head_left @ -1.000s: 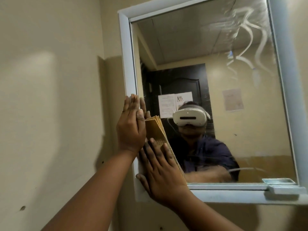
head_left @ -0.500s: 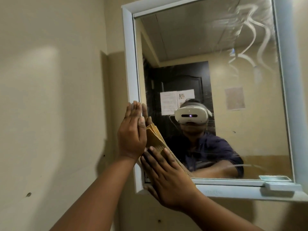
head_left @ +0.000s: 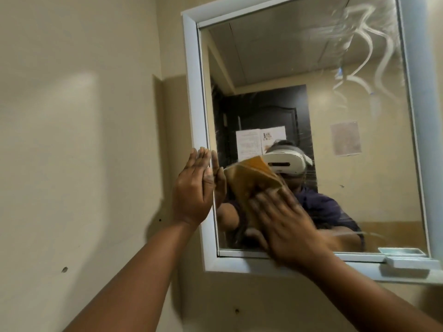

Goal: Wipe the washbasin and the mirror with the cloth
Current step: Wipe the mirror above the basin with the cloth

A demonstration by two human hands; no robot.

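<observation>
A wall mirror (head_left: 347, 144) in a pale blue-white frame (head_left: 193, 92) fills the upper right. White smear streaks (head_left: 369, 44) mark its top right glass. My right hand (head_left: 285, 219), blurred, presses a folded orange-yellow cloth (head_left: 249, 180) flat against the lower left of the glass. My left hand (head_left: 191, 190) rests flat, fingers up, on the frame's left edge beside the cloth. The washbasin is out of view.
A small pale soap shelf (head_left: 407, 262) juts from the frame's bottom right corner. Beige walls (head_left: 84, 140) meet in a corner just left of the mirror. The glass reflects a person wearing a white headset and a dark door.
My right hand has slid the cloth to the right across the glass, away from the left frame edge. My left hand stays on the frame.
</observation>
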